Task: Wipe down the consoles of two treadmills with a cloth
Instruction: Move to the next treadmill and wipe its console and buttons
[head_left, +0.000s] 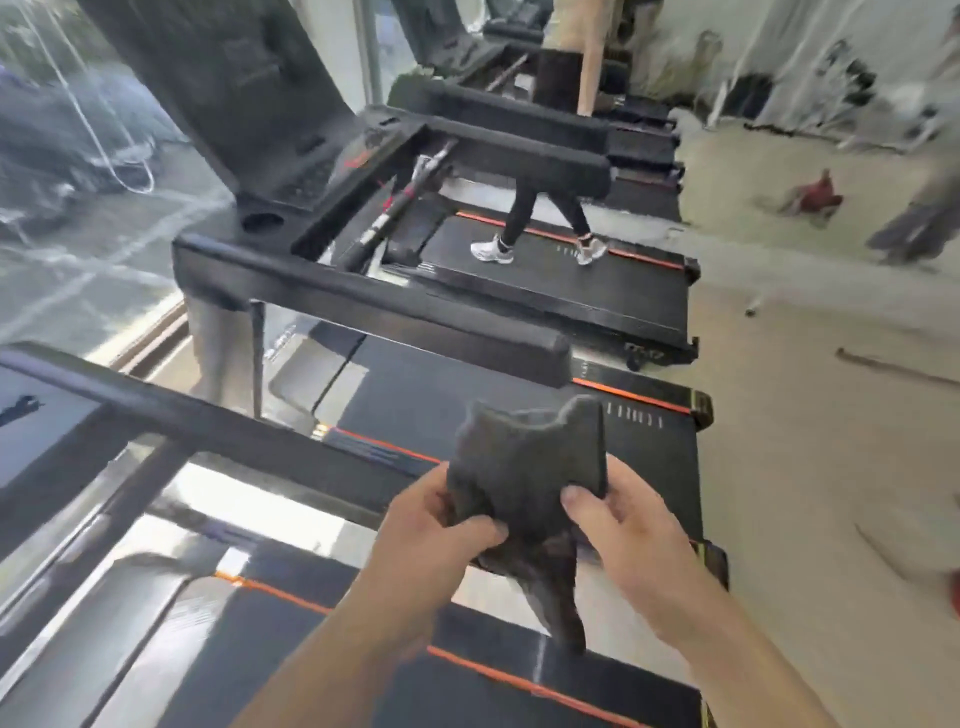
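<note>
The left hand (441, 519) and right hand (618, 525) pinch the cloth (530, 467), fingers clamped on its edges; best fold it into 1 flat pad before reaching the console (47, 410).

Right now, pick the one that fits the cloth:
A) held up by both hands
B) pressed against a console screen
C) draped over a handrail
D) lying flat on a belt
A: the left hand and the right hand each pinch a side of the cloth, which hangs between them with its lower end dangling free.
</note>
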